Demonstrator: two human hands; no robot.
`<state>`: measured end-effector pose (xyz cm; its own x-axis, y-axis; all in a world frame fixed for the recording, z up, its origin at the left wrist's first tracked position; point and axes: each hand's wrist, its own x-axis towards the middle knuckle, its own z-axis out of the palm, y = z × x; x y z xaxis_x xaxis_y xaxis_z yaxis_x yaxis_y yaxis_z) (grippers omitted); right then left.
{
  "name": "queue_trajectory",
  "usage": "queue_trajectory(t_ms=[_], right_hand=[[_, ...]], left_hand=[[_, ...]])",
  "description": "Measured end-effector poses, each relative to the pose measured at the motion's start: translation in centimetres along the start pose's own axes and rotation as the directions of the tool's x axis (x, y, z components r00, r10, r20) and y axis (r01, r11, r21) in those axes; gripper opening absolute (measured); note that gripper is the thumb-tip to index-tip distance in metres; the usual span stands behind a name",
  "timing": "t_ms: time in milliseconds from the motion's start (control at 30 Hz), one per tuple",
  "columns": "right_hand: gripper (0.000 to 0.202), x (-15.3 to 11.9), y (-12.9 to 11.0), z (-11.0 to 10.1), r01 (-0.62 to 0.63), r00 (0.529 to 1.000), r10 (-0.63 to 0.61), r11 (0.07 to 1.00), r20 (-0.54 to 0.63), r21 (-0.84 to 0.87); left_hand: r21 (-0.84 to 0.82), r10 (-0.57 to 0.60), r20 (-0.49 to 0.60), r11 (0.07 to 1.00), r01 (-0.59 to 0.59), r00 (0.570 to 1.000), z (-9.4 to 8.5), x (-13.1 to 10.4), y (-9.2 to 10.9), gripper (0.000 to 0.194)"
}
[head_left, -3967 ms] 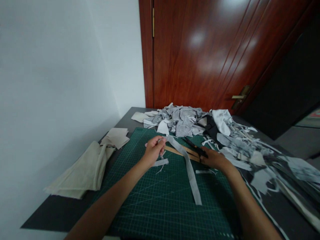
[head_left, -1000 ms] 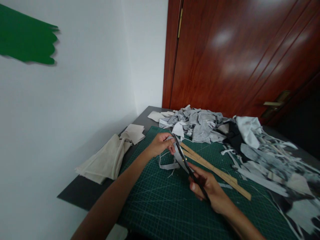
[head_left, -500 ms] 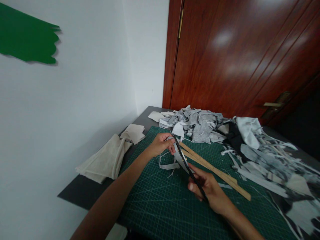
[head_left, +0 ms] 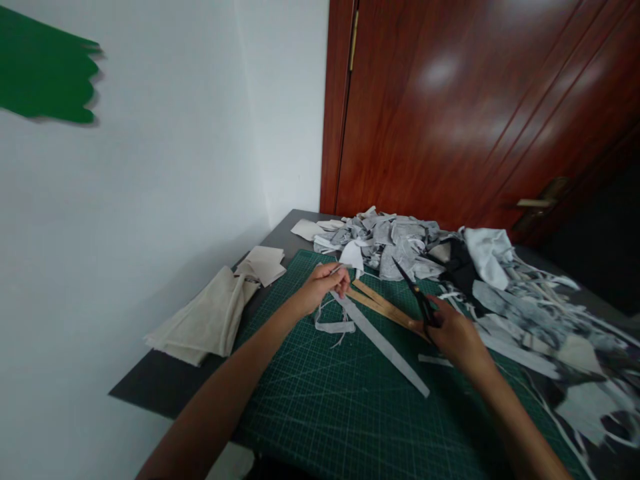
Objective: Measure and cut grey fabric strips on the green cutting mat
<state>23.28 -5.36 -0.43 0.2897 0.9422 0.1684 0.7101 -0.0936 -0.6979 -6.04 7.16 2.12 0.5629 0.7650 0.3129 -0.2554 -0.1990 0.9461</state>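
Above the green cutting mat (head_left: pixel 320 393), my left hand (head_left: pixel 326 285) is closed on a long grey fabric strip (head_left: pixel 383 345). The strip slants down to the right over the mat. My right hand (head_left: pixel 450 333) holds black scissors (head_left: pixel 419 297) by the handles, blades pointing up and left, apart from the strip. Below my left hand lies a thin looped scrap of fabric (head_left: pixel 334 327). Wooden rulers (head_left: pixel 383 305) lie crossed on the mat between my hands, their right ends hidden behind my right hand.
A heap of grey fabric scraps (head_left: pixel 395 240) lies at the back of the table. More scraps and strips (head_left: pixel 520 307) spread along the right side. At left are folded cream cloth (head_left: pixel 200 320) and pale fabric pieces (head_left: pixel 265 263). A white wall and a brown door (head_left: pixel 425 120) border the table.
The scissors in my right hand have moved right, away from the strip, and their blades now look closed together. The strip hangs longer from my left hand, which stays nearly in place.
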Motion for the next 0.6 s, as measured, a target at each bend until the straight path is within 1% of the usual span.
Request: queue_trajectory(t_ms=[33, 67, 100, 167, 233, 300, 367, 467, 500, 533, 567, 600], right_hand=[[0.061, 0.6, 1.1, -0.5, 0.005, 0.999, -0.012, 0.981, -0.036, -0.192], [0.058, 1.1, 2.2, -0.9, 0.012, 0.999, -0.022, 0.947, -0.028, -0.322], [0.054, 1.4, 3.1, -1.3, 0.016, 1.0, -0.02, 0.92, -0.006, -0.393], [0.053, 1.8, 4.5, -2.0, 0.001, 1.0, 0.011, 0.896, 0.024, -0.443], [0.055, 1.9, 5.2, -2.4, 0.032, 0.997, 0.0, 0.891, 0.071, -0.453], [0.054, 1.6, 5.1, -2.5, 0.106, 0.99, -0.049, 0.875, 0.13, -0.473], [0.048, 1.1, 4.6, -2.1, 0.156, 0.984, -0.087, 0.847, 0.158, -0.507], [0.032, -0.1, 2.7, -0.7, 0.137, 0.99, -0.1, 0.82, 0.095, -0.556], [0.028, -0.6, 1.7, 0.0, 0.132, 0.991, -0.115, 0.821, 0.066, -0.556], [0.028, -1.2, 0.6, 0.7, 0.171, 0.984, -0.171, 0.859, 0.046, -0.483], [0.03, -1.9, -0.6, 1.6, 0.235, 0.972, -0.228, 0.916, 0.059, -0.326], [0.031, -2.6, -1.9, 2.5, 0.299, 0.95, -0.287, 0.949, 0.121, -0.096]], left_hand=[[0.008, 0.012, 0.004, 1.0, -0.012, 1.0, 0.5, 0.0, -0.1, 0.052], [0.031, 0.022, 0.011, 0.999, -0.023, 1.0, 1.0, -0.1, -0.3, 0.055], [0.067, 0.031, 0.021, 0.997, -0.032, 0.999, 1.5, -0.2, -0.5, 0.058], [0.159, 0.034, 0.031, 0.987, -0.039, 0.999, 2.7, -0.5, -1.0, 0.061], [0.223, 0.02, 0.024, 0.975, -0.025, 1.0, 3.8, -0.9, -1.7, 0.064], [0.231, 0.0, 0.025, 0.973, -0.006, 1.0, 4.8, -1.4, -2.3, 0.066], [0.211, -0.01, 0.055, 0.977, -0.002, 0.998, 5.7, -1.9, -2.7, 0.066], [0.185, 0.007, 0.103, 0.982, -0.026, 0.995, 7.1, -2.7, -2.7, 0.064], [0.184, 0.015, 0.101, 0.982, -0.033, 0.995, 7.5, -3.0, -2.6, 0.065], [0.191, 0.017, 0.095, 0.981, -0.035, 0.995, 7.9, -3.3, -2.4, 0.064], [0.204, 0.021, 0.073, 0.978, -0.036, 0.997, 8.3, -3.6, -2.3, 0.064], [0.22, 0.026, 0.055, 0.975, -0.038, 0.998, 8.6, -3.9, -2.2, 0.064]])
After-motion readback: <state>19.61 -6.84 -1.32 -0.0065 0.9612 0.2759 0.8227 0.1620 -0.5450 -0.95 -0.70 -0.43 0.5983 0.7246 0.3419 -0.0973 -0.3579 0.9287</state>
